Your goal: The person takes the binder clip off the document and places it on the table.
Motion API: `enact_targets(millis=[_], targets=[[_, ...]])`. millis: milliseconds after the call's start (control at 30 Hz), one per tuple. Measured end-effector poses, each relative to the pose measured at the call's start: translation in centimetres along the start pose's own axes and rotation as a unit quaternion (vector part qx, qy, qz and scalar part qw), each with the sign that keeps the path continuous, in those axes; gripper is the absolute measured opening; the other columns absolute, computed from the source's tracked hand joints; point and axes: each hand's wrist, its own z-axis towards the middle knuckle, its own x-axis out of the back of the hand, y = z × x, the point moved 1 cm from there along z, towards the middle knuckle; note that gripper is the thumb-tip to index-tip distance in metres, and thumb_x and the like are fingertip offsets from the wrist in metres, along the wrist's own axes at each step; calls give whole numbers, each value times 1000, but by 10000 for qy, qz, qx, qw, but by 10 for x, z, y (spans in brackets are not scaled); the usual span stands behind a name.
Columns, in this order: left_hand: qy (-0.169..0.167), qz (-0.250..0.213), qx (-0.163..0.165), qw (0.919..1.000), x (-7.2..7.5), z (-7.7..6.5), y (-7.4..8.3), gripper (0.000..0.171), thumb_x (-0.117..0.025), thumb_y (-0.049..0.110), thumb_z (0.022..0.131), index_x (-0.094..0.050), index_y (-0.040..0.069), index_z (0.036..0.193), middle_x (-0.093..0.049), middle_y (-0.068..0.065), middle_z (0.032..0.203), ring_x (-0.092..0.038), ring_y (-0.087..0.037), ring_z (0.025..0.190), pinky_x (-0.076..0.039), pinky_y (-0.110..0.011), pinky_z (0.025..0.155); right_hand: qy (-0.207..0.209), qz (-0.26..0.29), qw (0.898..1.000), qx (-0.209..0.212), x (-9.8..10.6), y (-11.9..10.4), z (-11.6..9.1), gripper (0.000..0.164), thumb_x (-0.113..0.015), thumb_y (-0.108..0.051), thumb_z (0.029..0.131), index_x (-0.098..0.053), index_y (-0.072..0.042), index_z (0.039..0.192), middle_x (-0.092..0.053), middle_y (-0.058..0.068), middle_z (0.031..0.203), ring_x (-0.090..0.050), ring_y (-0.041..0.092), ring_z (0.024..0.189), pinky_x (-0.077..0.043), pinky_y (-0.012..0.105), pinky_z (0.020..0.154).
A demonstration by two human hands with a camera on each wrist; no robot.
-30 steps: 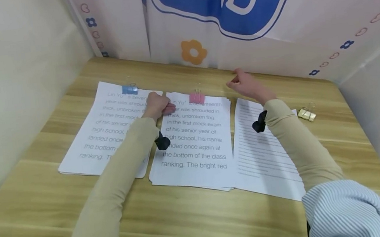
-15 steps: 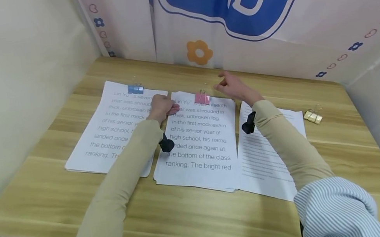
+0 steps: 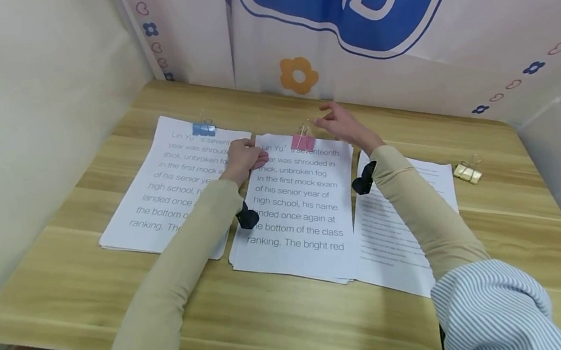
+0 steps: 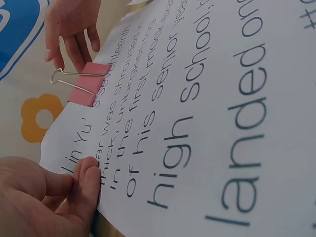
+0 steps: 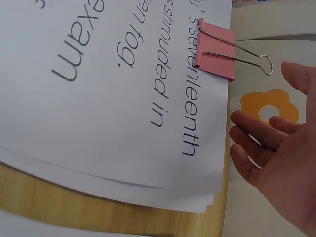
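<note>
In the head view, my left hand [image 3: 244, 159] is at the upper left edge of the middle paper stack [image 3: 294, 208]. Its curled thumb and fingers pinch that edge, as the left wrist view shows, though the exact contact is partly hidden. A pink binder clip [image 5: 216, 52] grips the stack's top edge, its wire handle standing out past the paper. My right hand [image 3: 344, 123] hovers behind and to the right of this clip. In the right wrist view its fingers are loosely spread and hold nothing, with the thumb close to the wire handle.
On the left lies another paper stack [image 3: 144, 213] with a blue binder clip [image 3: 204, 129] at its top. Partly under my right arm is a third sheet or stack [image 3: 392, 243] of small text. A gold binder clip [image 3: 467, 173] lies loose beyond it. A printed backdrop [image 3: 404, 77] stands behind the wooden table [image 3: 277, 325].
My right hand has moved left, from above the right-hand paper to beside the pink binder clip. My left hand stays at the middle stack's edge. The head view has shifted slightly.
</note>
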Motion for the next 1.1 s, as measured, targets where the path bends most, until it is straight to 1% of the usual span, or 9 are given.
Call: enact_targets(millis=[200,367,567,667,900,1100], targets=[[58,-45,-24,10000,0,2,-1,34,-49,12,96,-50,4,130,-66,-13,110,-68,-12,86,-58,-17,73,-84,118,9999,-47,0,-3,2,75,-53,-51,91,-23,-11,148,-37,19,147,-40,33,133,-39,50,109],[62,-35,-27,10000,1,-2,0,34,-49,12,96,-50,5,129,-66,-12,109,-67,-12,85,-58,-17,74,-214,278,9994,-46,0,-6,4,78,-56,-51,90,-24,-10,148,-36,19,148,-39,32,134,-38,48,110],[-1,-96,-55,9999,1,-4,-1,33,-50,11,96,-51,5,128,-65,-13,108,-67,-12,83,-58,-19,74,-394,502,9979,-52,-4,-8,6,77,-57,-46,91,-22,-9,148,-34,17,149,-36,29,137,-36,46,112],[-1,-96,-47,9999,0,-2,-2,31,-50,12,96,-52,5,127,-66,-13,108,-67,-12,82,-58,-18,73,-404,586,9975,20,-6,-9,7,75,-57,-42,92,-22,-7,148,-34,18,149,-36,30,137,-37,46,112],[46,-9,-11,10000,-1,0,-3,29,-50,13,97,-53,5,124,-66,-13,108,-68,-15,87,-58,-18,73,-301,664,9973,57,-9,-10,7,72,-59,-39,92,-24,-8,148,-41,19,144,-41,30,133,-39,46,110],[41,0,16,10000,0,-1,-3,30,-50,14,97,-52,5,126,-66,-12,108,-68,-16,91,-58,-19,75,-326,959,9949,0,-10,-10,9,71,-61,-35,91,-25,-7,146,-45,19,139,-46,30,127,-39,44,110]])
